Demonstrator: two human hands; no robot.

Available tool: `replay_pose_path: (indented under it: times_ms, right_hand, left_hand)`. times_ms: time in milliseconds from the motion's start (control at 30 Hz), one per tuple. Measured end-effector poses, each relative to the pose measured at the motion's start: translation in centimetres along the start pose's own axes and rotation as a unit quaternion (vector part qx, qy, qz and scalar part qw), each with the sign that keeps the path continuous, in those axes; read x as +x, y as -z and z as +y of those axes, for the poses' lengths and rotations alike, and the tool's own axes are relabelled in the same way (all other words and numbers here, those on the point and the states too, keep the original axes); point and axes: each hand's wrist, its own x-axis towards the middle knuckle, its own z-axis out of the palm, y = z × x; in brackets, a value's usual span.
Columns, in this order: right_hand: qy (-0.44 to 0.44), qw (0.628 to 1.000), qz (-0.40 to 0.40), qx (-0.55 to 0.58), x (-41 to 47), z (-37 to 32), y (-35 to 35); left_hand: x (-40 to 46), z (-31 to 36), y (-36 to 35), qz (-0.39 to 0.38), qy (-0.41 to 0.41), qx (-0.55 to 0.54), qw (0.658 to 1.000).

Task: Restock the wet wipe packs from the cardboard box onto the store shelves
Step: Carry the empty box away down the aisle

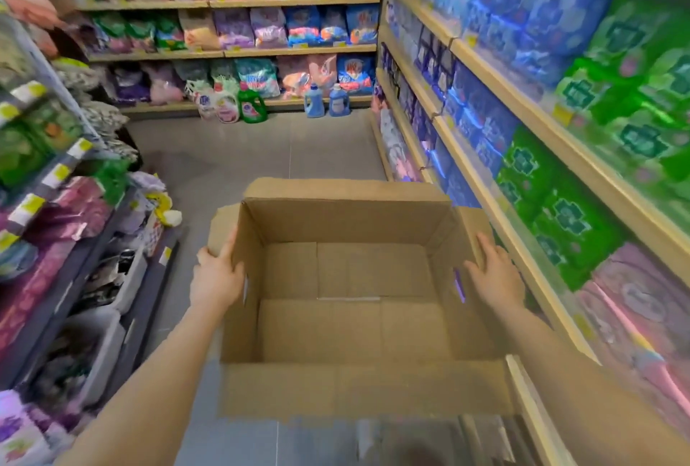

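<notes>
The store shelves (496,181) run along the outer side of the right-hand fingers, already packed with blue, green and pink wet wipe packs (567,219); more shelving of bagged goods stands beyond the left fingers and across the aisle end, with detergent bottles (254,107) on the floor (231,155) far ahead of both hands.

Between the two sets of fingers hangs the cardboard box (351,301), flaps splayed open, its inside showing bare cardboard with no pack in sight. By that look the restocking is done or nearly so, and the step in hand is carrying the box away.

The left hand (216,275) grips the left wall, fingers (226,245) curled over the edge by the side flap. The right hand (494,273) lies flatter against the right wall, fingers extended along it, pressing rather than hooking.

To carry it well, I would keep even inward pressure from both sides so the light box does not twist, keep the right flap off the shelf edge just beside those fingers, and watch the floor ahead, since the near flap hides the feet.
</notes>
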Motion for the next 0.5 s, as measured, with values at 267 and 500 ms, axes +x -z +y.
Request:
replay_pose_path:
  times_ms: [267,500]
  right_hand:
    - [0.009,0.998,-0.021,0.054,18.5,-6.8,-2.7]
    - [-0.001,1.0,-0.024,0.02,32.1,-13.7,-7.2]
  left_hand:
    - [16.7,4.9,-1.4,0.022,0.007,0.007,1.0]
    - [33.4,5.8,-4.9,-0.006,0.027,0.003,1.0]
